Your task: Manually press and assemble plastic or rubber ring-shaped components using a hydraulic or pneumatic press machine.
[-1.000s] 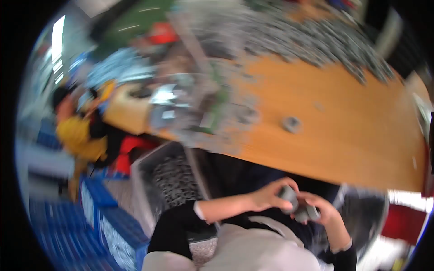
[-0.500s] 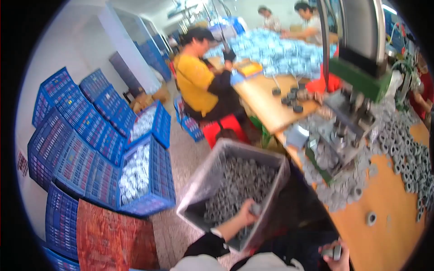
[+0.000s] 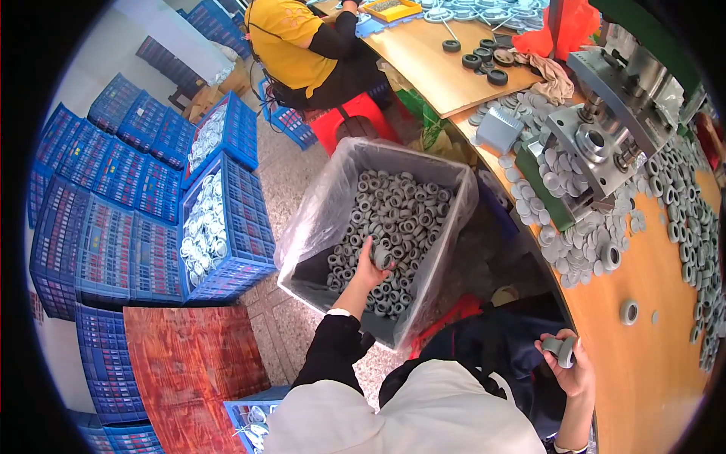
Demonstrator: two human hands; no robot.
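My left hand (image 3: 367, 274) reaches into a lined grey bin (image 3: 302, 281) and is closed around a grey ring (image 3: 383, 258), just above the pile of similar grey rings (image 3: 408, 203). At the lower right, beside the table edge, my right hand (image 3: 576, 372) grips a pair of grey rings (image 3: 561, 349) between thumb and fingers. A clear plastic liner hangs over the bin's rim. To the right, a metal press (image 3: 605, 144) stands on the wooden table (image 3: 605, 333), with flat grey discs (image 3: 571, 253) strewn around its base.
Many more rings (image 3: 684, 257) cover the table's right side. Stacked blue crates (image 3: 144, 227), some filled with pale parts, line the left beside a reddish wooden board (image 3: 189, 371). A person in a yellow shirt (image 3: 291, 38) sits beyond the bin, by a red stool (image 3: 352, 121).
The view has tilted downward, so the bin and table appear higher in the picture. My right hand and its rings show more fully. My left hand stays over the bin.
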